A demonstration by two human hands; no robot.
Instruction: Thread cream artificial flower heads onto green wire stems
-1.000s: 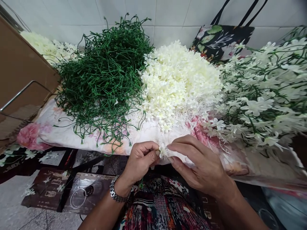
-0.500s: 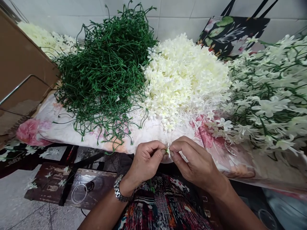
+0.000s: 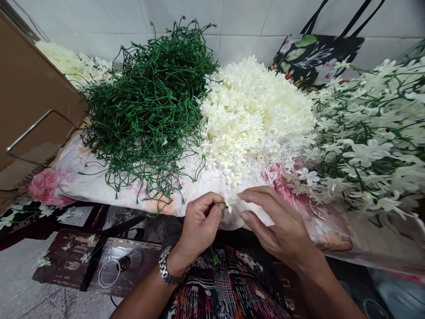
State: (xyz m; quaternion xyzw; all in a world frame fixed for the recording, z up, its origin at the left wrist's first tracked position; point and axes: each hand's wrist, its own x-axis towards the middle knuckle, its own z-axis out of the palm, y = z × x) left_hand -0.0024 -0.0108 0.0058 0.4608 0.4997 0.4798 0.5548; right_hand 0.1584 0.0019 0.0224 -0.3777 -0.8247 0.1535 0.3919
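Note:
My left hand [image 3: 201, 223] is closed in a pinch on a small white artificial flower [image 3: 230, 205] at the near edge of the floral cloth [image 3: 99, 186]. A thin green stem hangs down below that hand. My right hand [image 3: 277, 221] is beside it, fingers loosely extended and apart, fingertips just right of the flower. Behind the hands lie a heap of green plastic stems [image 3: 149, 110] and a heap of loose cream flower heads [image 3: 255, 115].
Finished stems with white flowers [image 3: 368, 133] pile at the right. A cardboard box [image 3: 29, 93] with a metal handle stands at the left. A dark floral bag [image 3: 315, 53] leans on the tiled wall. Below lies a dark board [image 3: 93, 261] on the floor.
My right hand has let go of the flower and its fingers have spread, drawing slightly right. My left hand still pinches the flower. The view shifted a little.

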